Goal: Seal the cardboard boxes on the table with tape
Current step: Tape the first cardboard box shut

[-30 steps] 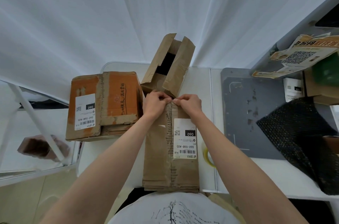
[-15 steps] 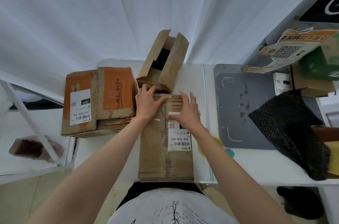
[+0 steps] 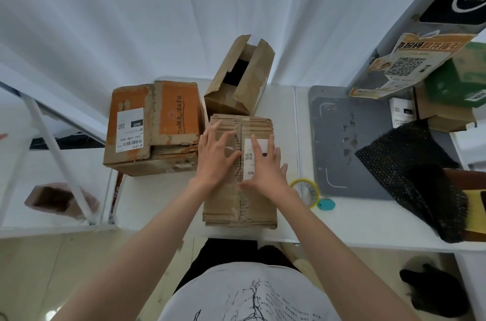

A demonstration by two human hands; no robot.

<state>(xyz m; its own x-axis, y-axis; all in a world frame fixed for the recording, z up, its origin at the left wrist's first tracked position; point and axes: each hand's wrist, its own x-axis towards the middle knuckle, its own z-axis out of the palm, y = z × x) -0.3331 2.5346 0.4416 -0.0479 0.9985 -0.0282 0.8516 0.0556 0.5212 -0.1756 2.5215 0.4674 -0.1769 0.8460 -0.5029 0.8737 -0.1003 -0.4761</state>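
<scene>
A long brown cardboard box point(image 3: 228, 207) lies in front of me on the white table point(image 3: 163, 202), flaps closed, with clear tape along its centre seam. My left hand point(image 3: 214, 157) and my right hand point(image 3: 264, 165) rest flat on its top, fingers spread, either side of the seam. The right hand partly covers a white shipping label point(image 3: 248, 163). A yellow-rimmed roll of clear tape point(image 3: 306, 190) lies on the table just right of the box. An orange box point(image 3: 155, 126) sits to the left. An open brown box point(image 3: 240, 78) stands behind.
A grey mat point(image 3: 339, 141) covers the table to the right, with a small teal object point(image 3: 326, 204) at its near edge. Black mesh packing point(image 3: 410, 170) and more cartons point(image 3: 447, 99) crowd the far right. A white frame point(image 3: 52, 152) stands left of the table.
Both hands have slid from the box's far end toward me along the seam, going from pinched fingers to flat, spread palms. The view has shifted, bringing the tape roll into sight.
</scene>
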